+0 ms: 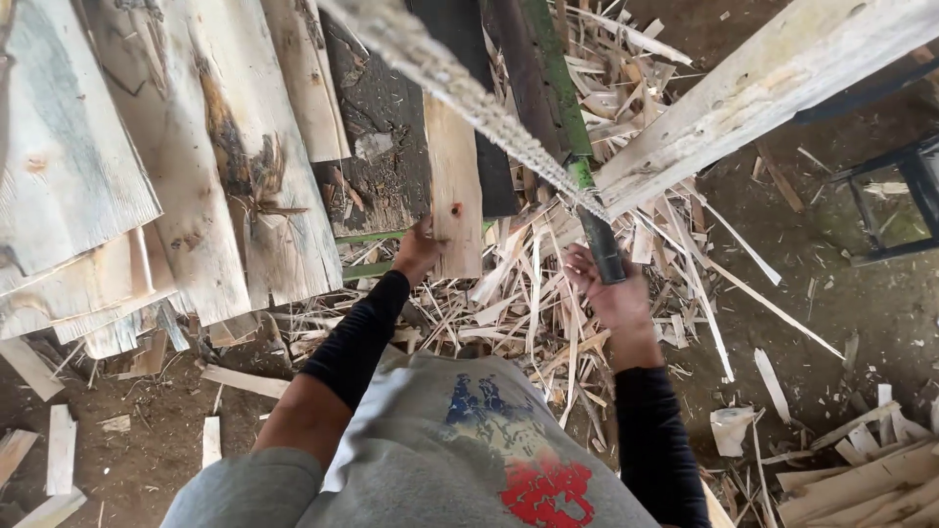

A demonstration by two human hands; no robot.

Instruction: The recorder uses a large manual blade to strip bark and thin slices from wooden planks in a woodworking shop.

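Seen from above, over a grey top and two dark sleeves. Left hand closed around the lower edge of a narrow pale board, fingers pinching it from the left side. Board standing roughly upright, with a small knot near its lower end, its lower end over the heap of splinters, its upper part against a dark slab of rough, weathered wood. Right hand wrapped in a fist around the dark grip of a long tool handle, green higher up, running up and left toward the top of the frame. Tool's head out of view. Both hands near each other, well apart from the body, the board just left of the handle without touching it.

A thick twisted rope slanting across from the top centre down to the handle. A long pale plank angled from the upper right down toward the same spot. Wide, stained boards stacked on the left. Beneath the hands, a dense pile of wood splinters and offcuts spread over the dirt floor. A dark metal frame at the right edge.
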